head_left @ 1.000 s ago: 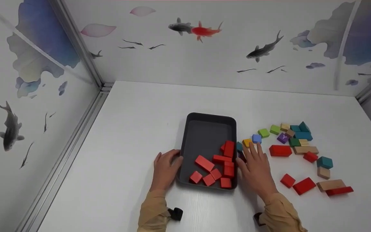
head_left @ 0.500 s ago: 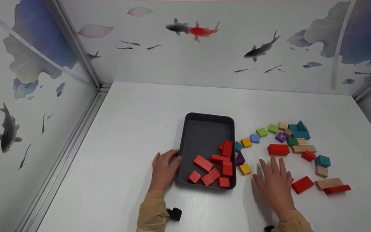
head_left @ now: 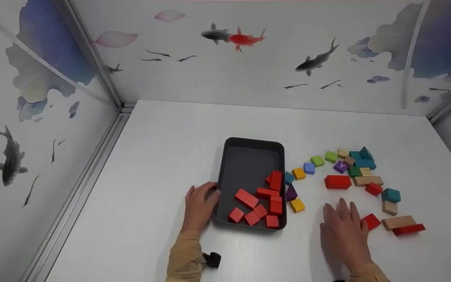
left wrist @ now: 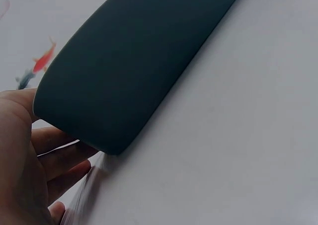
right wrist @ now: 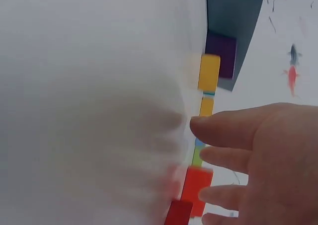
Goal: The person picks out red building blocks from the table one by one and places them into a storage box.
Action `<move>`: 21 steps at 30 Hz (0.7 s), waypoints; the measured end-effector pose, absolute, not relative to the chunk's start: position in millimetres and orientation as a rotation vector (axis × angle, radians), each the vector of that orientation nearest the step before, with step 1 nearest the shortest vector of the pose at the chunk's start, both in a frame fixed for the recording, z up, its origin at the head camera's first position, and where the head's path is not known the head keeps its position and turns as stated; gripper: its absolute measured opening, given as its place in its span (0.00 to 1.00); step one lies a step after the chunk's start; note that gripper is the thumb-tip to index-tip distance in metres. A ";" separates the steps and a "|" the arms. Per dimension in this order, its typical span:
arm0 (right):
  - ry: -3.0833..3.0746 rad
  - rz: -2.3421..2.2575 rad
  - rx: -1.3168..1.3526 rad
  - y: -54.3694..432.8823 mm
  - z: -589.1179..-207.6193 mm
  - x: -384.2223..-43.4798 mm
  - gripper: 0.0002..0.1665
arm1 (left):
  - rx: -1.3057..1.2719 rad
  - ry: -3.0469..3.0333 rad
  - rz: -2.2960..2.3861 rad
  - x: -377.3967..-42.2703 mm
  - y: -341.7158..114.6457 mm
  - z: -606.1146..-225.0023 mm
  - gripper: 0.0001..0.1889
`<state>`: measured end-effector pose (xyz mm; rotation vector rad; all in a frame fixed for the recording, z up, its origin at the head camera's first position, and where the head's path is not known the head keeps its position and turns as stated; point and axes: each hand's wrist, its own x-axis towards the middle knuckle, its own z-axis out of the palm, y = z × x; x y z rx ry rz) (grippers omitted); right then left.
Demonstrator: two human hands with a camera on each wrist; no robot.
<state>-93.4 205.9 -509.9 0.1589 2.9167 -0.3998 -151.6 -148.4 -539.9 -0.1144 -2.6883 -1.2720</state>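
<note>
My left hand (head_left: 200,205) holds the near left side of a dark grey tray (head_left: 231,156), thumb at the rim. In the left wrist view its fingers (left wrist: 64,158) lie along the tray's outer wall (left wrist: 114,76). Inside the tray's near half are several red blocks (head_left: 246,198). To the right, my right hand (head_left: 345,235) is low over the table with fingers spread and relaxed, partly covering a red block (head_left: 372,222). A small red cube seen there earlier is hidden by this hand. Farther off sits a larger red block (head_left: 338,182).
Several loose blocks lie right of the tray: a yellow cube (head_left: 297,205), a purple block (head_left: 291,192), a blue cube (head_left: 309,168), teal blocks (head_left: 364,163), and plain wood pieces (head_left: 398,222) beside a thin red block (head_left: 409,230). White printed walls (head_left: 249,78) close off the back and left.
My right hand has left the tray's right side and moved right and nearer, to the red blocks on the table. The left hand and the tray have stayed put.
</note>
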 end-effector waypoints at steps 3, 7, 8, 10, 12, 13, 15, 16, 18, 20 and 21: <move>2.876 -0.413 0.216 215.4 -509.5 -92.8 0.44 | -0.106 -2.688 -1.270 -151.8 -148.8 -539.1 0.19; 2.851 -0.406 0.264 223.7 -509.0 -92.3 0.43 | -0.090 -2.701 -1.278 -152.0 -148.3 -538.8 0.19; 2.850 -0.407 0.290 225.8 -508.9 -92.0 0.43 | -0.090 -2.705 -1.282 -152.0 -148.0 -538.7 0.19; 2.834 -0.417 0.354 230.7 -508.8 -91.2 0.45 | -0.089 -2.708 -1.288 -152.1 -147.1 -538.1 0.19; 2.822 -0.431 0.401 236.9 -508.2 -89.8 0.46 | -0.087 -2.708 -1.289 -152.1 -146.2 -536.9 0.19; 2.822 -0.436 0.401 240.1 -507.9 -89.3 0.46 | -0.083 -2.704 -1.292 -152.0 -146.0 -536.3 0.19; 2.838 -0.441 0.363 245.8 -507.5 -88.3 0.44 | -0.072 -2.701 -1.289 -151.8 -146.1 -535.5 0.19; 2.853 -0.445 0.334 247.9 -507.3 -87.8 0.43 | -0.068 -2.702 -1.290 -151.7 -146.2 -535.3 0.19; 2.881 -0.446 0.282 250.9 -507.4 -87.0 0.41 | -0.063 -2.705 -1.300 -151.4 -146.5 -535.2 0.19; 2.893 -0.450 0.256 251.9 -507.5 -86.3 0.40 | -0.064 -2.707 -1.305 -151.3 -146.6 -535.7 0.20; 2.894 -0.452 0.253 252.1 -507.4 -86.1 0.39 | -0.064 -2.707 -1.307 -151.1 -146.6 -535.9 0.20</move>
